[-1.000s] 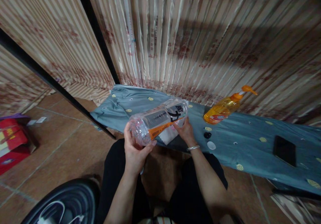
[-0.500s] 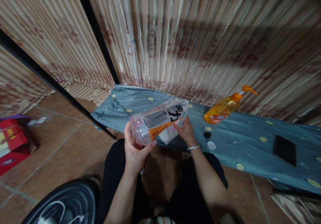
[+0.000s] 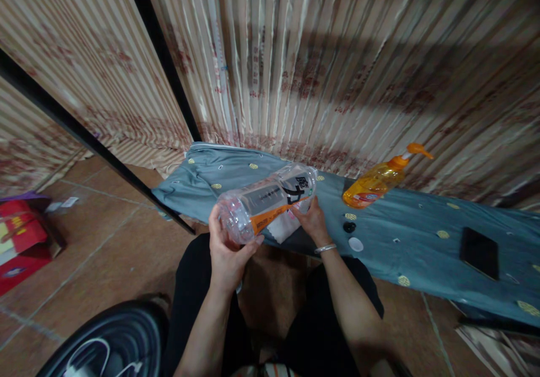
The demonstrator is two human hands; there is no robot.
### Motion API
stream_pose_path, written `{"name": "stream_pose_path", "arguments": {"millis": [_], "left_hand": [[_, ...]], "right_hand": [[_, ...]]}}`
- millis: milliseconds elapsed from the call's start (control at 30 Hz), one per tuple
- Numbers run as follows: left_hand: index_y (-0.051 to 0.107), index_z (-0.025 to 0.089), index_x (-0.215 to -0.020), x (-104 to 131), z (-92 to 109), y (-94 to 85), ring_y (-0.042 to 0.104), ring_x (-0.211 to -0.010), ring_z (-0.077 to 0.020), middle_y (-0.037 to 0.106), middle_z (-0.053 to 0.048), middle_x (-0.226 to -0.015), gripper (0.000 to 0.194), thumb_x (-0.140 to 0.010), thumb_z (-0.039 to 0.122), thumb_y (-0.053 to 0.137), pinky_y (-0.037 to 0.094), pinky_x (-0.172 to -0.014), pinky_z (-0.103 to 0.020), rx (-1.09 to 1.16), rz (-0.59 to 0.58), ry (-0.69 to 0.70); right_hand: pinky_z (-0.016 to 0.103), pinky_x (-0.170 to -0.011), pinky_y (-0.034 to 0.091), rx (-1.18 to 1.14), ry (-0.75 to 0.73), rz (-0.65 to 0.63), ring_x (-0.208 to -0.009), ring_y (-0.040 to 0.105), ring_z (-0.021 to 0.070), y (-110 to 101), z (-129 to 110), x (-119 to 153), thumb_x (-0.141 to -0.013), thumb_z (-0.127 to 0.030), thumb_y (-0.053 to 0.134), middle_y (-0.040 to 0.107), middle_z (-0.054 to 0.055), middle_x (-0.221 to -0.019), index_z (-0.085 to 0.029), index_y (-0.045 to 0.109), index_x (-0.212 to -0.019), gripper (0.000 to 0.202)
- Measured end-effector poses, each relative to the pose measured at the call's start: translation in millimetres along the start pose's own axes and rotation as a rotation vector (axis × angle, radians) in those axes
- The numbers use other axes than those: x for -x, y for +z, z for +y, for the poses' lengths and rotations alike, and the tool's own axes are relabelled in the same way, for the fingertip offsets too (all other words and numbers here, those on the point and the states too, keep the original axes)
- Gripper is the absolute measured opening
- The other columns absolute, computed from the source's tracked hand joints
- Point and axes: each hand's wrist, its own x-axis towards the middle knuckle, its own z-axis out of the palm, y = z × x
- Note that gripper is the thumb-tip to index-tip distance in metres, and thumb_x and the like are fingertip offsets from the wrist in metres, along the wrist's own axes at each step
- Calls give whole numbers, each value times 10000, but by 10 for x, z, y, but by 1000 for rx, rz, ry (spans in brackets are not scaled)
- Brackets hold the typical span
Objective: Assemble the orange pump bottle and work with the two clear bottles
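A large clear plastic bottle (image 3: 270,200) with an orange and black label lies tilted between my two hands, above the cloth-covered bench. My left hand (image 3: 228,253) is wrapped round its near left end, thumb underneath. At the label's right end, my right hand (image 3: 311,219), with a silver bangle on the wrist, grips the lower side; some of its fingers are hidden behind the bottle. Below the bottle, a white cloth or tissue (image 3: 283,229) with pink marks shows partly. To the right are a small black cap (image 3: 349,227) and a white disc (image 3: 355,244).
An orange pump bottle (image 3: 375,184) stands at the back of the blue-green bench cover (image 3: 422,236), and a dark phone (image 3: 479,253) lies further right. Black poles (image 3: 93,140) cross the left side. A red box (image 3: 21,236) and a round black stool (image 3: 122,337) holding a white cable are lower left.
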Motion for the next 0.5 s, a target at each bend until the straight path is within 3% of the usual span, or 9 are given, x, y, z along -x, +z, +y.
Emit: {"name": "stream_pose_path", "arguments": {"millis": [133,300,500], "left_hand": [[538,256,-1443,3,1,3,690,-1410,-457,666,-183,-1488,1069,-535,365,1091,634,-1101,-560,-3,3,2],[524,263,-1457,12,-6,-2,682,-1424,-459,673,-178,-1479,1078,-547,385,1089,618,-1123,-572,-6,3,-2],[520,270,-1472,15,-16,-17,701,-1398,-447,675,-165,-1477,1059,-583,406,1078,619,-1124,-570,-19,-18,14]], "right_hand": [[537,-929,683,-19,-6,0,-1035,823,405,-15,-14,5,-818,-461,818,818,160,-1085,-220,560,-1258,563],[554,-1015,659,-5,28,-27,-1127,810,412,-52,-97,26,-832,-438,796,808,196,-1184,-199,553,-1290,571],[535,-1003,666,-1,40,-26,-1128,813,409,-82,-158,53,-840,-425,785,815,191,-1185,-191,545,-1306,573]]}}
